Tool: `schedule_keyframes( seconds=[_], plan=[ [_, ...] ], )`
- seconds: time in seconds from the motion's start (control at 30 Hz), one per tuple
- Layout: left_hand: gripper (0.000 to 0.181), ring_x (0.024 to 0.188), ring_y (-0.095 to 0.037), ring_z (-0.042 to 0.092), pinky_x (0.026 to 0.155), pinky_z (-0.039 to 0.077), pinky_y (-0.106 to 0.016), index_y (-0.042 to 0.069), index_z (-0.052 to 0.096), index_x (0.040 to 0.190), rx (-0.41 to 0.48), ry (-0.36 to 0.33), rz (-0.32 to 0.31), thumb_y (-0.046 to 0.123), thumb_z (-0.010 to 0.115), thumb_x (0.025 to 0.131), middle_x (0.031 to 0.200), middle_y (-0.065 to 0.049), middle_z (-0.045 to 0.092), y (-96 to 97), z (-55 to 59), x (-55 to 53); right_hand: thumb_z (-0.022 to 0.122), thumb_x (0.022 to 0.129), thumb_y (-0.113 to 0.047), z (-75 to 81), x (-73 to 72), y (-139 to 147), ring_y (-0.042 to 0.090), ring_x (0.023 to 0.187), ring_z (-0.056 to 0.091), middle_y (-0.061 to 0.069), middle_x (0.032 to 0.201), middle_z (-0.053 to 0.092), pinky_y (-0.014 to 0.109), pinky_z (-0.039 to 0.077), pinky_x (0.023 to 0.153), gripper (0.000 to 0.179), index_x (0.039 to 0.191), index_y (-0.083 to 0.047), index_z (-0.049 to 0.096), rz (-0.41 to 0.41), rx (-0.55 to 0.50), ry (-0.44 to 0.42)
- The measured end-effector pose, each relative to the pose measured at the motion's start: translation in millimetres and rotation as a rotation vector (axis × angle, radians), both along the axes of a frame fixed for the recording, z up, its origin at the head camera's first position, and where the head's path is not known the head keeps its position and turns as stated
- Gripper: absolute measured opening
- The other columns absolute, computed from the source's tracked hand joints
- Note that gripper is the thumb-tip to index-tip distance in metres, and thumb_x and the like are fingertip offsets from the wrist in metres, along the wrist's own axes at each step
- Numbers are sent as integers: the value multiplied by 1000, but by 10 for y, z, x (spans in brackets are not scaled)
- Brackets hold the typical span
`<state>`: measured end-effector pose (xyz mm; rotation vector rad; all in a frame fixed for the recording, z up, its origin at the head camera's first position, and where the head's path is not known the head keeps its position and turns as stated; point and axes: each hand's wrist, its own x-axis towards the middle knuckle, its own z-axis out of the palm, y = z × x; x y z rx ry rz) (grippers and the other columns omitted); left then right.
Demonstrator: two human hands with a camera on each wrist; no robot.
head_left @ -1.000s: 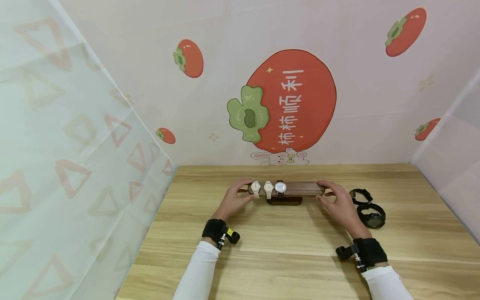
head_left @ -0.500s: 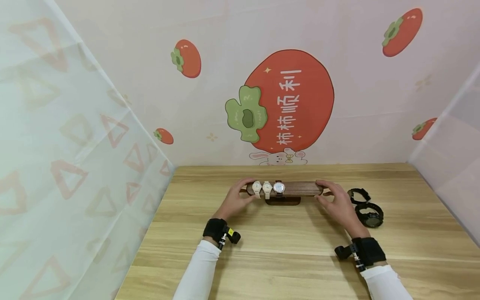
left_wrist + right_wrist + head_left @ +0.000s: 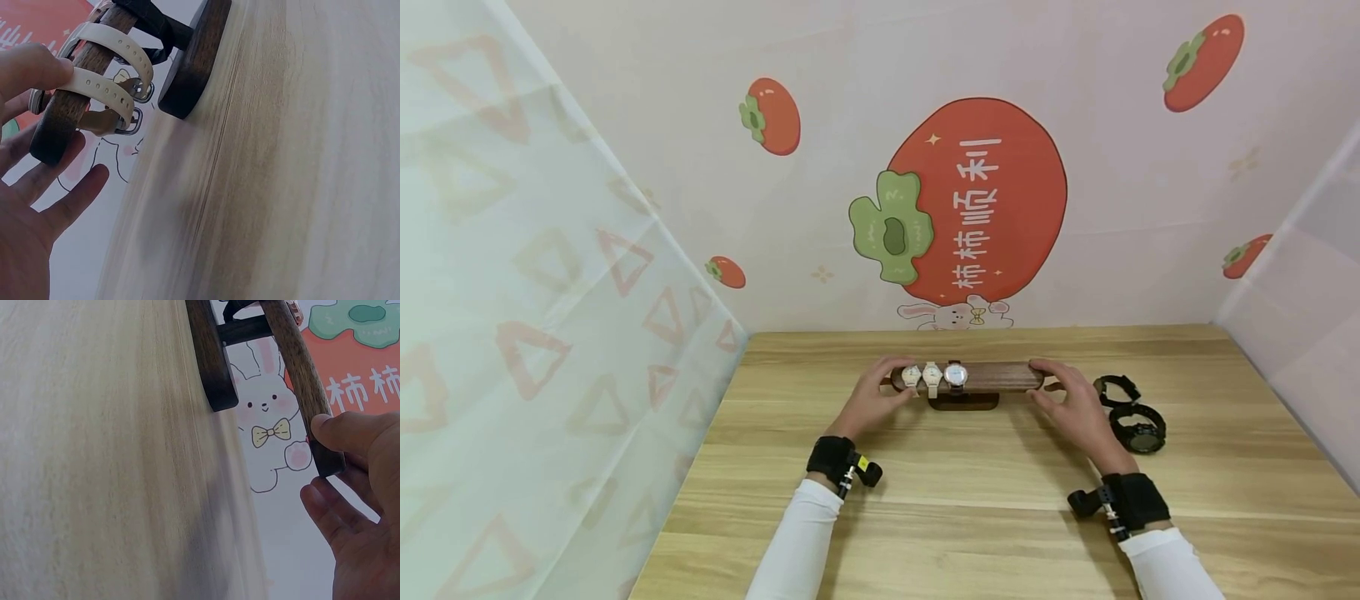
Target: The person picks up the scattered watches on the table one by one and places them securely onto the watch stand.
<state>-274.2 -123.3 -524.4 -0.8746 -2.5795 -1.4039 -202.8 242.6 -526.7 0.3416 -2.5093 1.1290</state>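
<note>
A dark wooden watch stand [image 3: 1003, 377] has a long bar on a small base [image 3: 964, 402] at the table's back. Its left half bears three watches: a white-strapped one [image 3: 912, 377] at the end, another white-strapped one [image 3: 932, 375], then a dark-strapped one [image 3: 956, 375]. My left hand [image 3: 868, 406] holds the bar's left end; in the left wrist view the thumb lies on the outermost white strap [image 3: 103, 89], other fingers behind. The bar's right end is pinched by my right hand [image 3: 1078, 414], its thumb on the bare wood [image 3: 303, 381] in the right wrist view.
Two black watches lie on the table to the right of my right hand: a smaller one [image 3: 1117, 390] behind and a bulky one [image 3: 1140, 429] in front. The wooden table [image 3: 955, 517] meets a patterned back wall [image 3: 820, 208] just behind the stand.
The outermost white watch has slid slightly right along the bar, closer to its neighbour. Both hands keep their places at the bar's ends. The head view has shifted a little.
</note>
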Motion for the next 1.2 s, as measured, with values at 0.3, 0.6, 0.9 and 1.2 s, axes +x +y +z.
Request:
schedule_keyframes(
  seconds=[0.3,0.6,0.9,1.2],
  plan=[
    [35,106,-15,61,93,59,-27,15,69,138,39,4,-1,17,73,103,139,-6,65,6,-16,-6,77,96,0,-11,-17,4,37,119,59,20,136,66,59,58,91,53,146,-3,61,1,13,17],
    [37,118,-18,63,97,60,-30,17,69,138,60,-28,18,20,75,102,143,-5,64,21,-29,12,78,94,1,-32,-24,1,35,119,60,19,135,67,55,58,90,54,145,-3,61,-4,28,33],
    [44,133,-25,60,107,58,-39,16,65,144,31,-24,33,20,76,101,146,-5,63,18,-13,38,78,95,1,0,-10,-4,36,119,60,20,135,67,59,59,90,54,145,-3,61,-6,25,26],
    [56,140,-30,56,112,55,-51,15,58,151,31,-36,58,11,77,98,152,-7,58,-56,-45,85,78,94,2,43,-16,10,39,118,60,22,134,68,61,60,89,52,143,-1,62,6,51,23]
  ],
)
